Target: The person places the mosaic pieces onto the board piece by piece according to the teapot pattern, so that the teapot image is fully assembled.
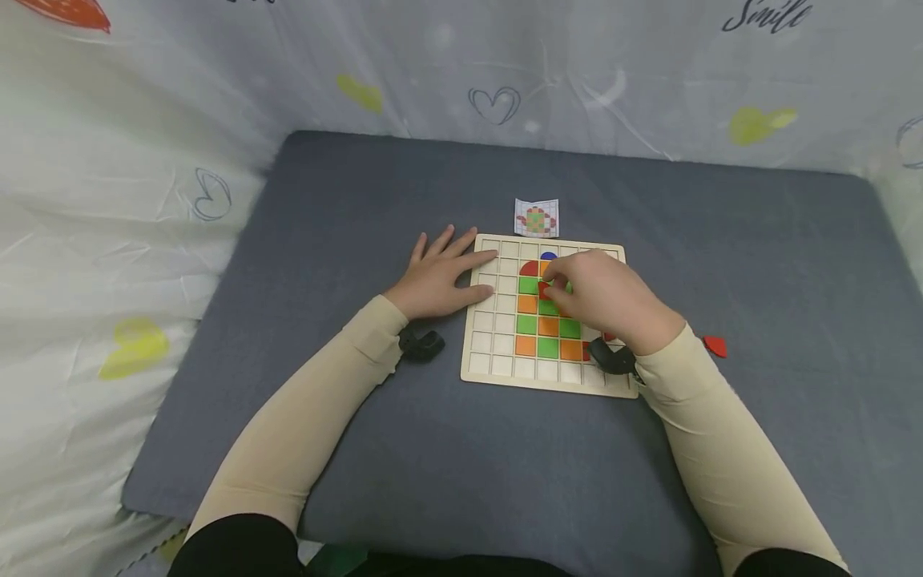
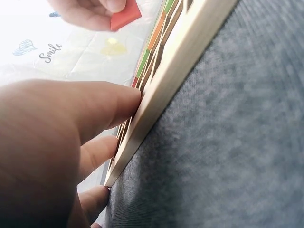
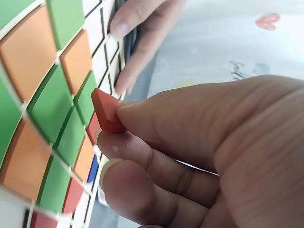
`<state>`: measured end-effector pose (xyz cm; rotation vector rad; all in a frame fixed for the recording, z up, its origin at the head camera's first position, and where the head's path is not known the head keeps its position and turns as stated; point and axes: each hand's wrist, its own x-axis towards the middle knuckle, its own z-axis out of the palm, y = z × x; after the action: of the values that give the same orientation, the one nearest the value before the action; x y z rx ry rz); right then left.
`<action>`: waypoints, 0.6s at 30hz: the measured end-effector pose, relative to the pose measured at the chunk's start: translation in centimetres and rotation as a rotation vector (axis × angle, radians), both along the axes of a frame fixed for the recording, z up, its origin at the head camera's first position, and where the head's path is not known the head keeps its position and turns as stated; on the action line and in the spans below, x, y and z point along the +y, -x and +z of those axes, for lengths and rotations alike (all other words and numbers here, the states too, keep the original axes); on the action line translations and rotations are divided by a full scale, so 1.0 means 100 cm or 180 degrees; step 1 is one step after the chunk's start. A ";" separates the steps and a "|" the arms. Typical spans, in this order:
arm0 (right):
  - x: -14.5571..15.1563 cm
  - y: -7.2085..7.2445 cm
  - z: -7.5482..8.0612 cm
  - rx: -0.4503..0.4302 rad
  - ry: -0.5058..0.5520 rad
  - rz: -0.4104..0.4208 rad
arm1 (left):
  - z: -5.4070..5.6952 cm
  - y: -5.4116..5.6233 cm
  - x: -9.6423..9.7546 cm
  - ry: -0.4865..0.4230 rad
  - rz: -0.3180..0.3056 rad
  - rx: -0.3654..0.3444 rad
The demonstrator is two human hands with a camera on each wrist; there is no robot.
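My right hand (image 1: 609,295) pinches a small red piece (image 3: 108,110) between thumb and index finger, above the wooden grid board (image 1: 546,385). In the right wrist view the red piece is held tilted, apart from the tiles below. Green and orange square tiles (image 1: 548,326) fill the board's middle in a checkered pattern. A red quarter-round piece (image 1: 530,268) and a blue piece (image 1: 549,256) sit near its top. With fingers spread, my left hand (image 1: 433,280) rests on the board's left edge. My right hand hides part of the board's right side.
A small printed pattern card (image 1: 537,218) lies just beyond the board's far edge. A loose red piece (image 1: 715,346) is on the grey cloth-covered table (image 1: 375,200), right of the board. White printed sheeting (image 1: 433,72) hangs behind the table and to its left.
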<state>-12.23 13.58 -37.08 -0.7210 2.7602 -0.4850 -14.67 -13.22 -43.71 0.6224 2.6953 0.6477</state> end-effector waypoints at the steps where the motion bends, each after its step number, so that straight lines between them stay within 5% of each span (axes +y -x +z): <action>1: -0.003 0.001 -0.001 0.0002 0.0020 0.0018 | 0.000 0.000 0.000 0.0003 -0.0001 -0.0008; 18: -0.043 0.003 -0.012 -0.0014 0.0107 0.0235 | -0.002 0.000 0.000 0.0039 0.0022 0.0048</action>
<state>-12.50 9.30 -38.31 -0.8254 2.7163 -0.5180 -14.69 -13.19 -43.89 0.6177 2.7144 0.6304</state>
